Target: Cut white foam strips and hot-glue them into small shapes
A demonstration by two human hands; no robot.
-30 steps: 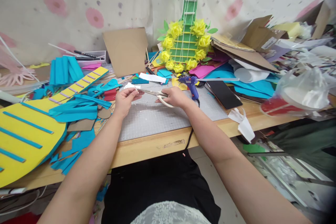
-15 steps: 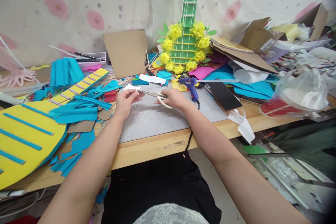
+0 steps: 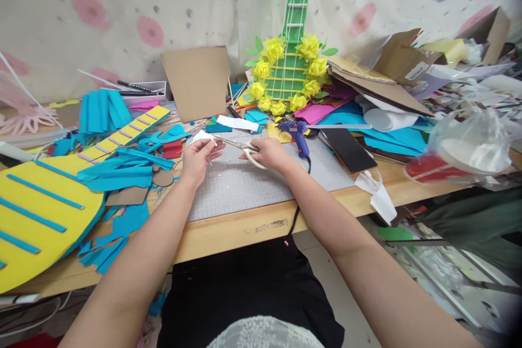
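Observation:
My right hand [image 3: 268, 153] is closed round the pale handles of a pair of scissors [image 3: 248, 151], whose blades point left. Their tips reach a small white piece of paper [image 3: 203, 136] that my left hand [image 3: 200, 156] pinches between thumb and fingers. Both hands are over the grey cutting mat [image 3: 244, 196]. A white paper strip [image 3: 237, 123] lies just beyond them. To the right of my right hand rests a blue glue gun [image 3: 298, 135]. Behind stands a green guitar-shaped craft [image 3: 294, 38] trimmed with yellow paper flowers.
A yellow guitar shape [image 3: 44, 212] with blue strips and blue paper scraps [image 3: 118, 174] cover the left side. At right lie a phone [image 3: 348, 148], a plastic-wrapped bucket [image 3: 457, 155] and piled cardboard [image 3: 379, 87]. A black cord [image 3: 294, 223] crosses the table's front edge.
The fingers of my left hand have shifted slightly around the white paper at the scissor tips. My right hand stays nearly in place, and the whole view moves a little.

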